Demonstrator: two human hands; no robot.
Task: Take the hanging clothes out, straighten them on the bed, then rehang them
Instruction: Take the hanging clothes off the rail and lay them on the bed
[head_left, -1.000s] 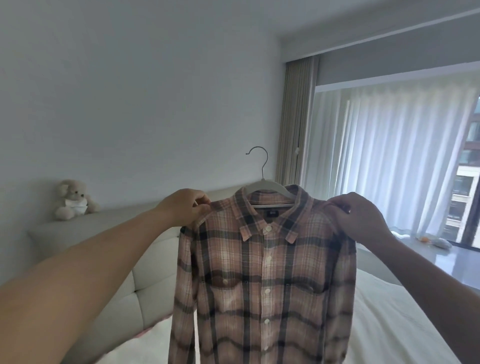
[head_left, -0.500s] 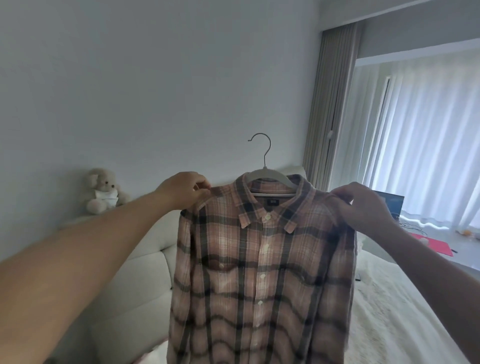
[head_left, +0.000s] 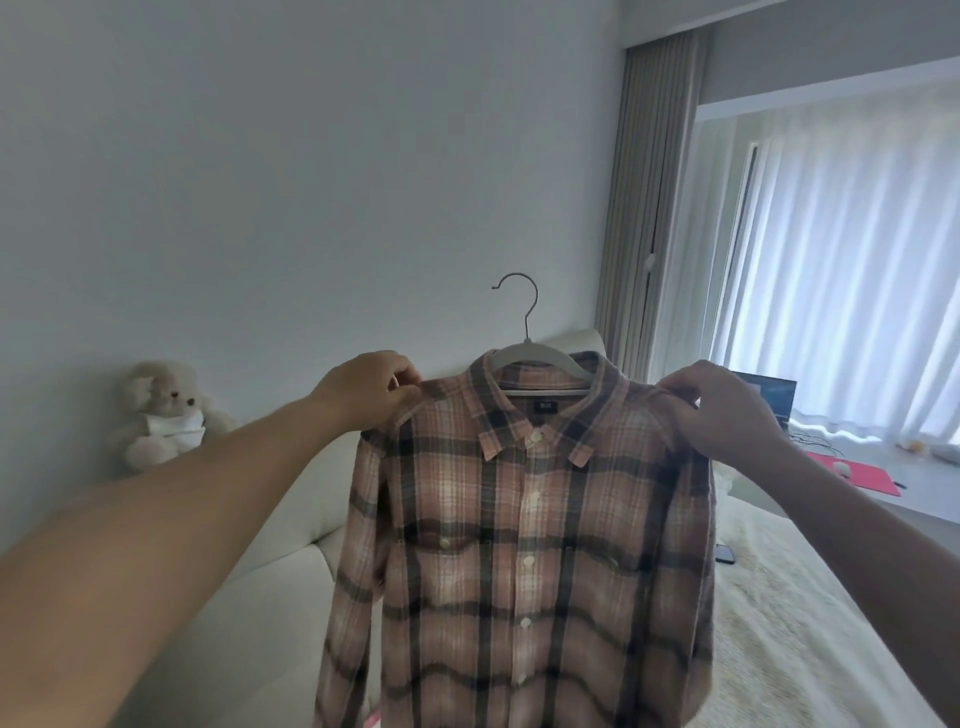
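A pink and grey plaid shirt (head_left: 524, 535) hangs buttoned on a white hanger (head_left: 540, 358) with a metal hook, held up in the air in front of me over the bed (head_left: 789, 623). My left hand (head_left: 369, 389) pinches the shirt's left shoulder. My right hand (head_left: 722, 410) pinches its right shoulder. Both sleeves hang straight down, and the hem is cut off by the frame's bottom edge.
A cream padded headboard (head_left: 270, 587) stands at the left with a teddy bear (head_left: 166, 410) on its ledge. A phone (head_left: 725, 553) lies on the bed. At the right are a laptop (head_left: 769, 395), a red mat (head_left: 857, 475) on the sill and white curtains (head_left: 841, 270).
My view has swung left across the room, so the window moved right and the laptop and sill came into sight. Both hands keep the same hold on the shirt's shoulders.
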